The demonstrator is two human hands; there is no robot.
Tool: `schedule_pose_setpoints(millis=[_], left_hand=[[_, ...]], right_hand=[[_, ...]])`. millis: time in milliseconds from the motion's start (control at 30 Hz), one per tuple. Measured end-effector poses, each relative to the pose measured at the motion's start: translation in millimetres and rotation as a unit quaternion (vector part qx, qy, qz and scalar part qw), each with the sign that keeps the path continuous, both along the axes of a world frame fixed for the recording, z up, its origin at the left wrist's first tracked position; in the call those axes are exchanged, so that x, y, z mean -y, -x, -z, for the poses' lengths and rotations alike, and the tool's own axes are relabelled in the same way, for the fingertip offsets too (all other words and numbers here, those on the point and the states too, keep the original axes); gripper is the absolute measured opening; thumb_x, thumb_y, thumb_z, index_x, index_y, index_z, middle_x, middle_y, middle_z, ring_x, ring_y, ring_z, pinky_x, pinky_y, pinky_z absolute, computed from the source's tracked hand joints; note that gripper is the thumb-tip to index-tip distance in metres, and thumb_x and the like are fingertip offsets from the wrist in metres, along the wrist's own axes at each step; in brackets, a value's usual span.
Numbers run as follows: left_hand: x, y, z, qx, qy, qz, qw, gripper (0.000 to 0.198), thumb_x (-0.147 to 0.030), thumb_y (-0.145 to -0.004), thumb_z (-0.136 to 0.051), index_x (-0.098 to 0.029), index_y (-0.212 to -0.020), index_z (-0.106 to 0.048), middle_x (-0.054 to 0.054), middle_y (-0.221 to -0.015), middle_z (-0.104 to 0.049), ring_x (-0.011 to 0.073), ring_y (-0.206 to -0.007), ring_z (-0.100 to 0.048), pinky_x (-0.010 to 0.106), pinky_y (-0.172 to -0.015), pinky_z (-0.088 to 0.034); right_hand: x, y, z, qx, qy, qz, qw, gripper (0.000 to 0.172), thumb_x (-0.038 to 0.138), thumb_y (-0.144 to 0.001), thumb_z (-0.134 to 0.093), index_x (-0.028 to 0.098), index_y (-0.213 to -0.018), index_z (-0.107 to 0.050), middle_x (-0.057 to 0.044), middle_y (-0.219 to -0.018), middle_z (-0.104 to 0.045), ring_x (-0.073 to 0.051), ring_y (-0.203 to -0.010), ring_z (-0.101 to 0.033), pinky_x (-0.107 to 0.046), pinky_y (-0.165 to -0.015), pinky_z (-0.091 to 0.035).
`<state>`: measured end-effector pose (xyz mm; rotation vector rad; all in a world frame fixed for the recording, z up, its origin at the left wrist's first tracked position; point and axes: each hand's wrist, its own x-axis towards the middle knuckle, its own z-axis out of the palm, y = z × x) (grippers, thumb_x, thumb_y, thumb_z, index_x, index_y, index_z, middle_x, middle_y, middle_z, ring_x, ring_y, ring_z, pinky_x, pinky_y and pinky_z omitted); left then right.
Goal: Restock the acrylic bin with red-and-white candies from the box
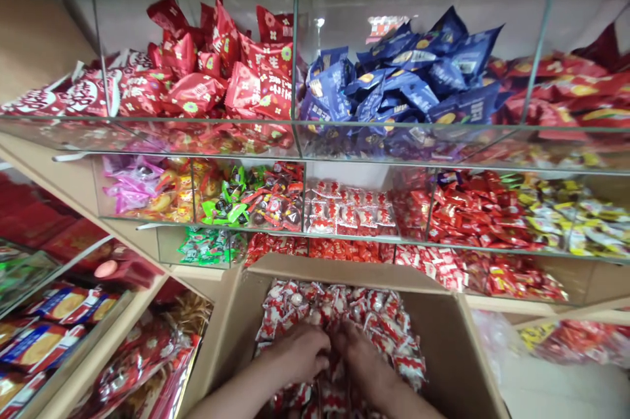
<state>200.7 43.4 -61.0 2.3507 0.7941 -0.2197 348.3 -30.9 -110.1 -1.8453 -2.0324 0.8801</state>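
An open cardboard box (443,333) stands in front of me, with many small red-and-white wrapped candies (388,320) inside. Both my hands reach down into it, close together near the middle of the pile. My left hand (302,350) has its fingers curled against the candies. Just beside it, my right hand (359,356) bends its fingers inward and down among the wrappers. Fingertips of both hands are partly hidden, so what they grip does not show clearly.
Behind the box rise glass-fronted shelves. Red packets (197,77) and blue packets (413,77) fill the upper row. Below, a compartment holds neatly lined red-and-white candies (349,209), beside loose red candies (477,209). Blue biscuit packs (39,343) lie at lower left.
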Motion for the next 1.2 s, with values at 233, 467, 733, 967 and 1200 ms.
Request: schedule_pose_setpoints(millis=[233,467,733,967,1200], left_hand=[[5,-16,-30.7,0.244,0.378,-0.294,0.843,0.033,-0.043,-0.081,-0.045,-0.025,-0.108,-0.051,0.003,-0.107,-0.057,0.0162,-0.091,-0.054,0.028,-0.075,-0.041],[23,-26,-27.6,0.284,0.672,-0.386,0.564,0.030,-0.023,-0.070,-0.062,-0.024,-0.098,-0.052,-0.003,-0.068,-0.057,0.0123,-0.059,-0.056,0.033,-0.063,-0.047],[23,-23,-15.7,0.366,0.528,-0.401,0.653,0.031,-0.025,-0.067,-0.067,-0.024,-0.096,-0.058,-0.003,-0.073,-0.061,0.0083,-0.058,-0.053,0.020,-0.054,-0.042],[18,-16,-23.0,0.373,0.455,-0.328,0.739,0.038,-0.030,-0.072,-0.062,-0.029,-0.110,-0.056,0.000,-0.112,-0.058,0.0164,-0.098,-0.052,0.024,-0.078,-0.038],[19,-22,-14.6,0.361,0.382,-0.405,0.748,0.018,-0.035,-0.065,-0.067,-0.020,-0.074,-0.063,-0.006,-0.064,-0.060,0.0081,-0.058,-0.050,0.019,-0.057,-0.035]], right_hand=[[3,-34,-50.5,-0.341,-0.059,0.121,0.930,0.028,0.013,-0.067,-0.053,0.020,-0.094,-0.056,-0.003,-0.092,-0.059,-0.016,-0.084,-0.054,-0.028,-0.076,-0.043],[8,-15,-59.0,-0.542,-0.058,0.248,0.801,0.034,0.020,-0.070,-0.058,0.024,-0.103,-0.049,-0.002,-0.108,-0.054,-0.013,-0.090,-0.052,-0.023,-0.073,-0.044],[9,-11,-59.0,-0.615,-0.015,0.303,0.728,0.031,0.019,-0.065,-0.066,0.022,-0.094,-0.052,-0.003,-0.097,-0.059,-0.013,-0.073,-0.056,-0.021,-0.053,-0.047],[12,-22,-68.1,-0.741,0.185,0.310,0.567,0.021,0.014,-0.061,-0.072,0.015,-0.079,-0.061,0.001,-0.067,-0.062,-0.005,-0.053,-0.056,-0.012,-0.045,-0.043],[16,-17,-67.8,-0.715,0.081,0.303,0.624,0.027,0.037,-0.066,-0.068,0.018,-0.083,-0.060,0.000,-0.065,-0.062,-0.011,-0.056,-0.057,-0.022,-0.052,-0.047]])
